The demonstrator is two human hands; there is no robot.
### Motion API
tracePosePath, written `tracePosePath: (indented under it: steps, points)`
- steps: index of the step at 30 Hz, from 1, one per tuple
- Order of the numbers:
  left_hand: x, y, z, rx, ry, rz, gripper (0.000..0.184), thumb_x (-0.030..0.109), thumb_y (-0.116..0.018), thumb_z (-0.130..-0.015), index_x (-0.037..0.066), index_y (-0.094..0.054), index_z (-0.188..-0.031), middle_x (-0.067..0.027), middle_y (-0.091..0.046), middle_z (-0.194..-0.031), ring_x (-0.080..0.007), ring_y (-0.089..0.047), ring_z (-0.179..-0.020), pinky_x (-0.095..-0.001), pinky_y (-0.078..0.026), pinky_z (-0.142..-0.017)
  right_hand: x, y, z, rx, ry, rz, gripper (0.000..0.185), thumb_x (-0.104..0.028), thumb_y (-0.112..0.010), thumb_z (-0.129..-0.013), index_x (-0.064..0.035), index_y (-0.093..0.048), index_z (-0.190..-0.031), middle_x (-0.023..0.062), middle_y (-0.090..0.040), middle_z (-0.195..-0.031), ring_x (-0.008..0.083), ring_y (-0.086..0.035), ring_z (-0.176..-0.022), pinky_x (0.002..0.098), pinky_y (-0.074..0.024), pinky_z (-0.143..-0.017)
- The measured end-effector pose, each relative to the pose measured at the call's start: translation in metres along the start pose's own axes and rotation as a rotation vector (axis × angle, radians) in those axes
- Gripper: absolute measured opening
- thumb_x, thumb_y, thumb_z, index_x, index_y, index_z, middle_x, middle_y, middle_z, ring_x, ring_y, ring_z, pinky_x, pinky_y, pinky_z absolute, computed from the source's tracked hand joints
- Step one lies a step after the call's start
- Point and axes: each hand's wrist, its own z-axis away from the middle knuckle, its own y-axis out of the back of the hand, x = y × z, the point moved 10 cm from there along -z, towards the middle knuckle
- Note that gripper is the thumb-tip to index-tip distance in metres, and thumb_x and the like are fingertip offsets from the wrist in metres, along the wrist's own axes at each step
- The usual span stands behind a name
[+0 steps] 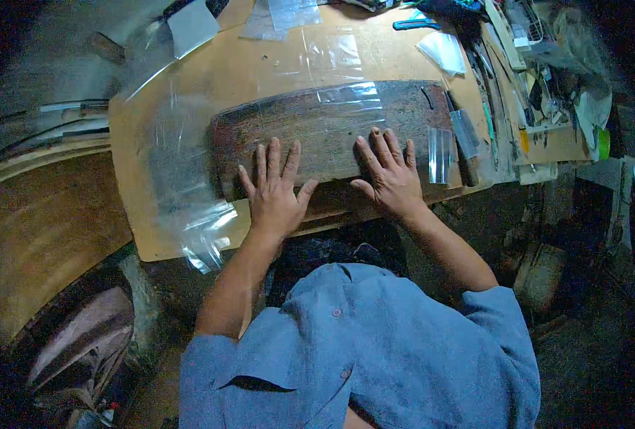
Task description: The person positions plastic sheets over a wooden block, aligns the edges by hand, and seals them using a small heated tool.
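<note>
A long dark wooden board [324, 132] with a curved far edge lies on the light tabletop [160, 236]. My left hand [274, 189] rests flat on its near left part, fingers spread. Flat on the near right part is my right hand [390, 171], its fingers also spread. Neither hand holds anything. A clear plastic strip [360, 93] lies across the board's far edge, and another clear strip [440, 155] is at its right end. Crumpled clear plastic [210, 232] lies by the table's near left edge.
A blue cutter [415, 24] and a white sheet [442, 53] lie at the far right. Mixed tools and clutter [539, 86] crowd the right side. A white piece [192, 28] is at the far left. A large brown curved panel [45, 236] stands left of the table.
</note>
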Motion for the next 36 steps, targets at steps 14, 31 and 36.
tracePosePath:
  steps: [14,31,36]
  points:
    - [0.001,0.008,0.023,0.04,-0.041,0.044,0.077,0.05,-0.053,-0.09,0.018,-0.019,-0.152,-0.0174,-0.009,-0.158,-0.0396,-0.007,-0.145,-0.0626,-0.005,-0.111,0.037,0.057,0.042,0.429,-0.091,-0.293,0.058,-0.043,-0.061,-0.087,-0.011,-0.051,-0.134,0.0157,-0.051,-0.131,0.0338,-0.044,-0.125,0.0465,-0.0293,-0.108]
    - [0.124,0.025,0.025,-0.017,-0.416,0.541,0.058,0.031,-0.062,-0.088,0.005,-0.046,-0.137,-0.0218,-0.044,-0.14,-0.0386,-0.043,-0.128,-0.0443,-0.034,-0.106,0.199,0.001,0.089,0.442,-0.809,-0.711,0.041,-0.022,-0.078,-0.079,-0.0008,-0.058,-0.108,0.0079,-0.063,-0.095,0.0161,-0.058,-0.08,0.0305,-0.0489,-0.073]
    - [0.155,0.005,0.016,-0.2,-0.399,0.682,0.05,0.023,-0.062,-0.089,0.004,-0.049,-0.133,-0.0206,-0.049,-0.136,-0.0366,-0.047,-0.125,-0.0415,-0.037,-0.106,0.209,-0.007,0.092,0.367,-0.834,-0.85,0.033,-0.019,-0.076,-0.081,-0.0012,-0.06,-0.104,0.0056,-0.064,-0.089,0.0137,-0.059,-0.078,0.0293,-0.0493,-0.072]
